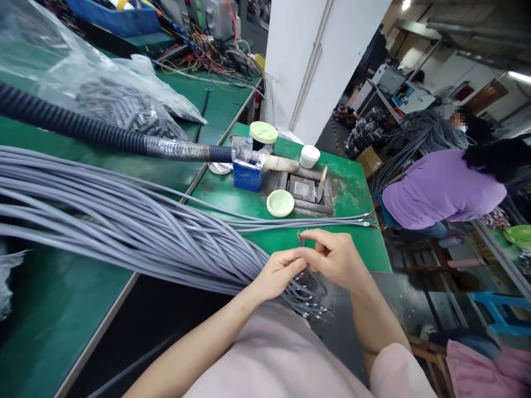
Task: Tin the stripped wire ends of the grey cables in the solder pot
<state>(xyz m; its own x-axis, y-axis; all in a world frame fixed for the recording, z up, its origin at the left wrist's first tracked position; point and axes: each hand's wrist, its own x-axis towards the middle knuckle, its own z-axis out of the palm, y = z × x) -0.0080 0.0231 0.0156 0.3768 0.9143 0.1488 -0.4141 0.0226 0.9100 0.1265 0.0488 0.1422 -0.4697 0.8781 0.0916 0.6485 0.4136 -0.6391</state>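
Observation:
My left hand (277, 272) is closed, thumb and fingers pinched at the end of a grey cable, which the fingers mostly hide. Touching it from the right, my right hand (337, 255) pinches thin wires (300, 240), dark and reddish, that poke up between the fingertips. A thick bundle of grey cables (166, 232) runs from the left and droops over the table edge beneath my hands. Their stripped ends (315, 312) hang below in a loose cluster. Just beyond my hands, a few cables (307, 223) lie straight on the green table, wire ends pointing right.
Ahead is a solder pot (303, 189) with a scraper (322, 185) in it. Around it are a pale green dish (280, 203), a white cup (309, 157) and a blue box (248, 174) under a black hose (103, 138). A person in purple (440, 190) sits at right.

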